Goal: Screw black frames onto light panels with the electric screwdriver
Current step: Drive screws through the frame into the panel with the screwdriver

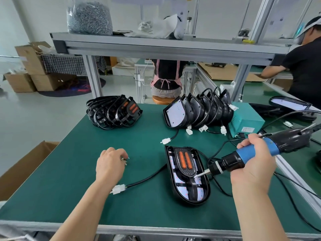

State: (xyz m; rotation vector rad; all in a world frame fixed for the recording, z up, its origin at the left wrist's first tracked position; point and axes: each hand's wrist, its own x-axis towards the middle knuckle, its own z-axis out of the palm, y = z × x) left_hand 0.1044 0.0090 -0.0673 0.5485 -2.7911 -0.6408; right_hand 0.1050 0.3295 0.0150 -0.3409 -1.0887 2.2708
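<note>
At the left of centre my left hand (pixel 111 166) rests on the green desk (pixel 69 180), with the fingers curled around some small screws (pixel 125 160). In the middle lies the light panel (pixel 201 190), with the black frame (pixel 185 172) set in it. At the right my right hand (pixel 255 162) grips the electric screwdriver (pixel 232 162), and its bit is down on the frame

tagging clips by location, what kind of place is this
Probably a factory assembly line for lights: a green-matted workbench, stacks of light panels and black frames waiting, and an electric screwdriver in the right hand.
</note>
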